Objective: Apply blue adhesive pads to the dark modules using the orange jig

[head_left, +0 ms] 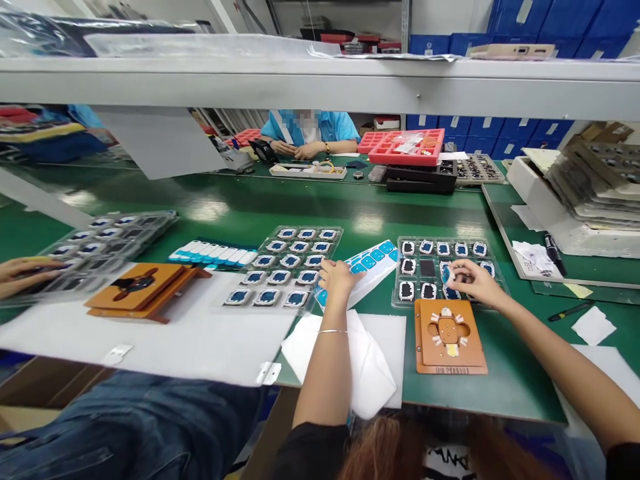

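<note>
My left hand bends over a sheet of blue stickers, fingers curled at its left part beside a clear tray of small square parts. How firmly the fingers grip the sheet is partly hidden. My right hand pinches a small square part with blue on it above a second clear tray. That tray holds more pale-rimmed dark parts; one of its pockets shows dark. Just in front of it lies an orange fixture with a shaped recess and pale pieces around it.
White cloth lies below my left forearm. At left, another person's hand touches a tray near a second orange fixture. A pen and stacked trays are at right. A shelf spans above; someone sits opposite.
</note>
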`<state>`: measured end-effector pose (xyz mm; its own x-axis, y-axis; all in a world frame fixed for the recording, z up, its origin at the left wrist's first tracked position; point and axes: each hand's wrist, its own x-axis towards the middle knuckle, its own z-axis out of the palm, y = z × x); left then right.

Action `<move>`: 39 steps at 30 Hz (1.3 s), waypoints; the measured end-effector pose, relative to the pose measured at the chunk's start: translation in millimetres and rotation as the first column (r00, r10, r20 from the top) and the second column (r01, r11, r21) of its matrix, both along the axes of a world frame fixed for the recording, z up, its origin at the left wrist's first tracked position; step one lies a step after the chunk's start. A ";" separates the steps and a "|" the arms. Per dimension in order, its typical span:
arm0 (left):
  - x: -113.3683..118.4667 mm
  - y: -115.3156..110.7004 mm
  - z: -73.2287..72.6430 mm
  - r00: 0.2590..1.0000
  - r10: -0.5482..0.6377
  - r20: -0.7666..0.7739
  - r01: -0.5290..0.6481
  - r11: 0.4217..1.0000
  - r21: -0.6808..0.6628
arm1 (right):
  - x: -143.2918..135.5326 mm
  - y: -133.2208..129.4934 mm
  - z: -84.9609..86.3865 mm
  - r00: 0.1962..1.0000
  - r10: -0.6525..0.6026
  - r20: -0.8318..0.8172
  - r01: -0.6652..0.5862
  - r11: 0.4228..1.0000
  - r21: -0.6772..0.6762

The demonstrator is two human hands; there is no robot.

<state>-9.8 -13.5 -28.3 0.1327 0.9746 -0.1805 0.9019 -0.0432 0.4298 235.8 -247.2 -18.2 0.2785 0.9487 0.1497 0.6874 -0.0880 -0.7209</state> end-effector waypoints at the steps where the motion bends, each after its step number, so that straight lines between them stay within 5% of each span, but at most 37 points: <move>1: 0.2 -0.1 0.4 1.000 0.003 -0.007 -0.003 1.000 -0.005 | 1.3 10.7 0.5 0.998 -0.003 0.057 0.003 1.000 -0.011; 7: 2.7 2.1 1.2 0.999 0.007 -0.034 -0.007 1.000 -0.019 | 1.1 58.1 5.3 0.926 0.046 0.375 -0.016 0.996 -0.082; 14: 3.2 6.5 0.6 1.000 -0.001 -0.025 0.001 1.000 -0.003 | -10.2 49.4 13.9 0.863 0.256 0.435 -0.174 0.960 -0.219; 17: 2.5 -0.8 1.1 0.996 -0.084 0.009 0.083 0.996 0.043 | -15.7 46.1 13.7 0.852 0.311 0.421 -0.193 0.934 -0.299; 24: 9.7 -30.6 6.3 0.910 -0.383 0.157 0.339 0.907 0.248 | -24.2 55.3 2.8 0.897 0.197 0.397 -0.079 0.953 -0.293; 27: 13.2 -44.0 13.3 0.767 -0.588 0.258 0.492 0.796 0.351 | -25.0 56.2 2.6 0.936 0.122 0.330 -0.054 0.977 -0.208; 30: 15.1 -65.6 22.3 0.524 -0.793 0.312 0.654 0.609 0.449 | -19.7 47.7 5.0 0.974 0.034 0.226 -0.022 0.998 -0.055; 33: 16.5 -94.0 27.0 0.178 -0.938 0.298 0.756 0.324 0.569 | -8.4 26.1 5.7 0.997 -0.035 0.066 0.029 0.995 0.094; 36: 17.7 -118.3 25.2 -0.137 -0.970 0.199 0.700 0.047 0.712 | 0.1 -4.4 3.6 0.992 -0.037 -0.117 0.059 0.980 0.188; 39: 18.2 -130.0 21.6 -0.184 -0.974 0.131 0.683 -0.030 0.730 | -2.1 -31.6 0.7 0.969 -0.013 -0.247 0.080 0.962 0.261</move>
